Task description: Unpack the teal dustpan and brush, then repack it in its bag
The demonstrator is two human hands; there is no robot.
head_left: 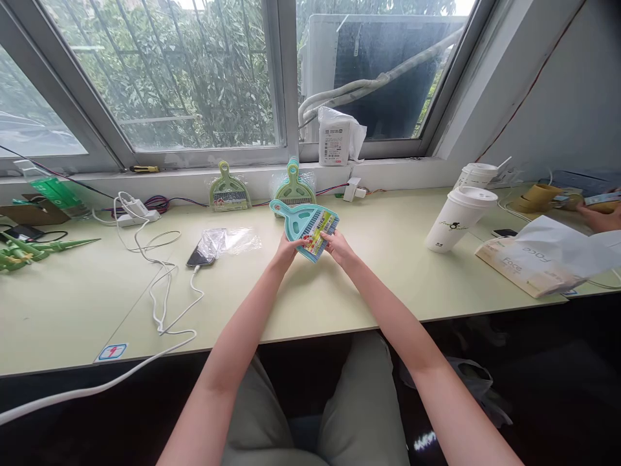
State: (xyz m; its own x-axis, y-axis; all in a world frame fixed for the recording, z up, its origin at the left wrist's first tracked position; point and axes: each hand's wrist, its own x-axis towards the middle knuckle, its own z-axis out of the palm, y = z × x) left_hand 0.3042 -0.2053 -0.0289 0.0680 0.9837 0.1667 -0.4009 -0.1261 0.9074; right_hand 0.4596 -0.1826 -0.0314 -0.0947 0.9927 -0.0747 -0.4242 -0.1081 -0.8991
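Both hands are out over the surface [339,291], holding one teal dustpan set [306,228] between them, lifted just clear of the top. Left hand [286,249] pinches the near-left edge of the pan; right hand [339,248] pinches the label card at its near-right corner. Both grips closed on the set. Handle points away and to the left.

Status, judged from how things lie: this set is in hand with its printed label on; whether the brush is seated in the pan cannot be made out.

Just left of the left grip: an empty clear bag [230,241] lying flat, partly over a phone [198,257] on a white cable [162,291]. It looks like an emptied wrapper.

Beyond the grips, against the sill: one green set [228,191] standing bare, and a second set [294,184] upright, seemingly in its plastic. So likely one done, one in hand, one left.

Far right of the right grip: a lidded cup [456,220], a paper bag [538,255], and another person's hand [599,219].
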